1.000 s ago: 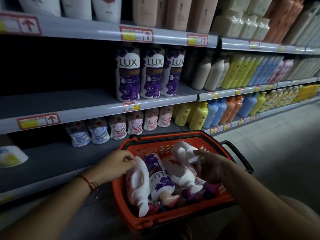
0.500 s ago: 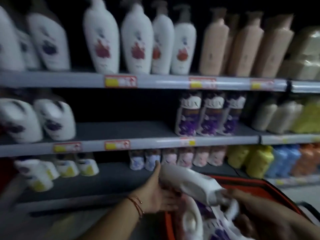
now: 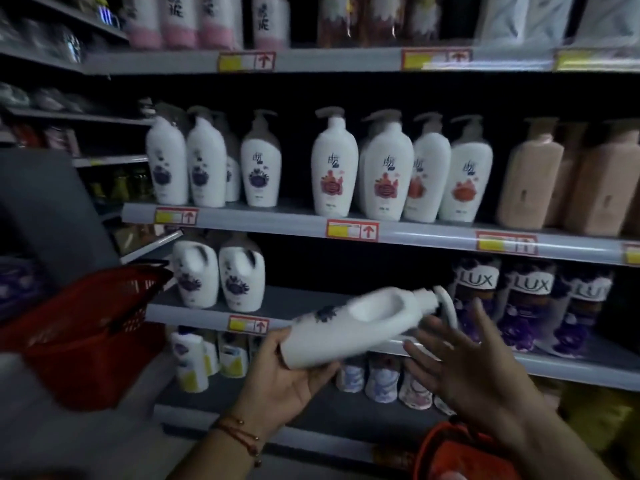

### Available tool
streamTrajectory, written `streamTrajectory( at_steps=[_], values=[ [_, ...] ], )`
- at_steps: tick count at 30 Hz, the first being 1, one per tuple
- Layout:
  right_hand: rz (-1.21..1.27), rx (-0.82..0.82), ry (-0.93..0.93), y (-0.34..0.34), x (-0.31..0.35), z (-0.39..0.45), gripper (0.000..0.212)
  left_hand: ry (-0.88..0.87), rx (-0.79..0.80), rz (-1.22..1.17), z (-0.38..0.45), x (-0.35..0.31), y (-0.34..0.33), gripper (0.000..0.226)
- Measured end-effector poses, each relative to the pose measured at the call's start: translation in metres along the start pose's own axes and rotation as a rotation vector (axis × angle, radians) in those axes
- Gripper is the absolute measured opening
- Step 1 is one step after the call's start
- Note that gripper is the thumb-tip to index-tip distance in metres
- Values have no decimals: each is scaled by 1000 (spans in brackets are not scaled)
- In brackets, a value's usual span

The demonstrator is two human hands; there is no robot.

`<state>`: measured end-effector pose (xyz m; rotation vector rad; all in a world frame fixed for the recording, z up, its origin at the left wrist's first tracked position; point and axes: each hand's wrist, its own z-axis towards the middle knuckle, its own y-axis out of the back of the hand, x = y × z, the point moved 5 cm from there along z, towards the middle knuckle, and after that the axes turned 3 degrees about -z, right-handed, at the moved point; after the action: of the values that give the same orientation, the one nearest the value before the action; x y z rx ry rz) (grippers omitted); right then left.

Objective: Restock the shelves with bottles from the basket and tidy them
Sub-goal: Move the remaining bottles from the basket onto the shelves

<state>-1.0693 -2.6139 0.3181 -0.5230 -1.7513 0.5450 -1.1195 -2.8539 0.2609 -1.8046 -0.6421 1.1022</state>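
My left hand (image 3: 282, 375) grips the base of a white handled bottle (image 3: 356, 325) with a purple flower print, held on its side with the pump nozzle pointing right. The bottle hangs in front of the middle shelf (image 3: 311, 299). My right hand (image 3: 464, 362) is spread open just right of the bottle, fingers straight, holding nothing. Two matching white bottles (image 3: 218, 275) stand upright at the left end of that shelf. The orange basket (image 3: 460, 452) shows only its rim at the bottom right.
Purple LUX refill packs (image 3: 530, 306) stand on the right of the middle shelf. White pump bottles (image 3: 334, 168) line the shelf above. Small bottles (image 3: 381, 379) fill the lower shelf. A second red basket (image 3: 86, 327) sits at the left.
The view has swung up and left from the basket to the shelves. The white bottle came out of the basket in my left hand, and my right hand let go of it and opened.
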Motion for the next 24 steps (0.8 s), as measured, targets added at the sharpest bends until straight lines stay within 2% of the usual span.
streamTrajectory(
  at_steps=[2,4,6,9,12,15,18,21,24],
  values=[
    [-21,65,-25,-27,-32,14,121,-102,22,-1,-13,-17,5,52],
    [-37,104,-48,-57,-68,22,98,-127,58,43,-21,-25,11,50],
    [-58,61,-53,-67,-97,33,69,-86,45,117,-23,-27,21,49],
    [-119,-48,-52,-56,-116,49,58,22,-24,266,-23,-26,43,48],
    [-354,-33,-84,-43,-123,62,44,122,-76,508,-18,-17,63,42],
    [-573,-38,-138,-41,-130,86,37,129,-146,714,-7,-9,76,52],
    [-643,-105,-186,-52,-128,126,38,86,-193,752,14,-25,75,56],
    [-620,-115,-109,-71,-113,175,44,-50,-198,848,61,-70,65,56],
    [-602,-101,-5,-88,-86,233,49,-239,-219,908,114,-113,49,73]
  ],
)
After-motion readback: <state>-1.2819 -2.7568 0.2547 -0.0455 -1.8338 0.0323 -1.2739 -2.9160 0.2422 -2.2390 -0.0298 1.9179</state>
